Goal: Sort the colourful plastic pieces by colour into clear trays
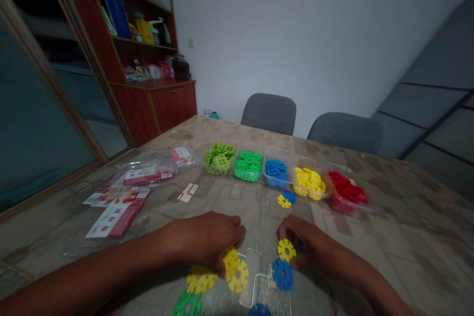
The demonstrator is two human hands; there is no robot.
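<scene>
My left hand (pixel 213 237) is closed on a yellow notched disc (pixel 230 261), a flower-shaped building piece. A second yellow disc (pixel 238 276) touches it on the right, and another yellow disc (pixel 202 280) lies under the wrist side. Below these, a green notched disc (pixel 187 303) shows at the bottom edge. With bent fingers, my right hand (pixel 305 239) grips a small yellow disc (pixel 286 249). A blue notched disc (pixel 283 274) meets that piece from below; whether they are slotted together is unclear. Another blue disc (pixel 260 310) is cut off by the frame.
Clear tubs hold lime lattice pieces (pixel 220 158), green pieces (pixel 248 165), blue pieces (pixel 276 173), yellow pieces (pixel 310 182) and red pieces (pixel 347 190). Before them lie a loose yellow disc (pixel 284 201) and blue disc (pixel 289 196). Plastic packaging (pixel 122 197) covers the left. Two chairs (pixel 269 111) stand behind.
</scene>
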